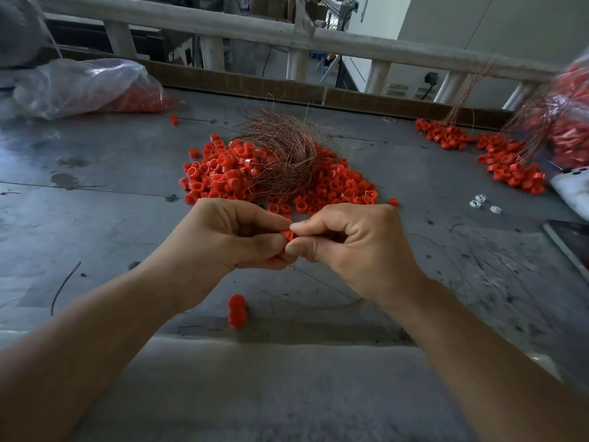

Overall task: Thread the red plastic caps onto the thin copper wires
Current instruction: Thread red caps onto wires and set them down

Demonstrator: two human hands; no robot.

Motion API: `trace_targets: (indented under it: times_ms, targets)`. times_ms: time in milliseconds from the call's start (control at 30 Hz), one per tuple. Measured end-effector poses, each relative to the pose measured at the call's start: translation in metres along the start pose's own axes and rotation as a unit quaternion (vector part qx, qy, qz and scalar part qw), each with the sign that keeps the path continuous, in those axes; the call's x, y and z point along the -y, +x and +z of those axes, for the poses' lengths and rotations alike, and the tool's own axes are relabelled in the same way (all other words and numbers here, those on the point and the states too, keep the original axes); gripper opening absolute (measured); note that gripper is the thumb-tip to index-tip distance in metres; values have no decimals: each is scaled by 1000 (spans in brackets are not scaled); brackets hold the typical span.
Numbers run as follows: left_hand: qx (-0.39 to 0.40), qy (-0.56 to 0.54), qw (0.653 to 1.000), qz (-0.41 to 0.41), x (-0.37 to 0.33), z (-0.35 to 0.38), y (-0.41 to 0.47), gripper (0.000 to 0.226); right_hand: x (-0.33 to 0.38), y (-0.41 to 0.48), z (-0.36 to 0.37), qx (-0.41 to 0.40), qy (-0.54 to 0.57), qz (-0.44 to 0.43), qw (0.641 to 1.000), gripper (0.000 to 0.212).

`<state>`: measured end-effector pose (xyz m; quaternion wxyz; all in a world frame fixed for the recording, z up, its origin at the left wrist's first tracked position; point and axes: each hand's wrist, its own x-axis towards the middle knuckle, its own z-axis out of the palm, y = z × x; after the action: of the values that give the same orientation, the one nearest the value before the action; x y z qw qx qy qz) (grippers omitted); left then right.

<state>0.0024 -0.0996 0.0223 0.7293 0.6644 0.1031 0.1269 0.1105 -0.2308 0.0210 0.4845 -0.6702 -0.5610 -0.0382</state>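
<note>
Grey worktable [95, 173], scuffed; wooden rail behind.
- Your left hand [223, 237] and right hand [353, 247] meet over near part of table, fingertips touching.
- Both pinch one red plastic cap [288, 234] between thumb and forefinger; other fingers curled.
- Wire in pinch: too thin, cannot tell.
- Main pile of red caps [220, 173] just beyond your hands; copper wire bundle [280, 154] tangled, lying on pile.
- Short stack of caps [236, 311] on table, near your wrists.
- Second cap heap [506, 161] far right, wires rising from it.
- Clear plastic bag [79, 87] of caps far left.
</note>
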Motion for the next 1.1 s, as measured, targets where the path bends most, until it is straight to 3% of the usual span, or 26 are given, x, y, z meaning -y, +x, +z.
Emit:
trace_targets:
  times_ms: [167,333,467,667,1100]
  targets:
    - [39,-5,999,-10,-2,-2,0,22,-1,0,0,11,38,15,999,18]
    - [87,-17,996,-27,-4,-6,-2,25,0,2,-4,80,55,27,995,36]
    - [104,-19,994,-42,-3,-9,-1,35,2,4,-6,158,4,-1,987,20]
    - [135,7,991,-1,-2,-6,-3,59,4,1,-3,158,-49,-10,986,20]
    - [104,29,994,16,1,-1,-6,55,8,-6,5,134,-54,7,989,15]
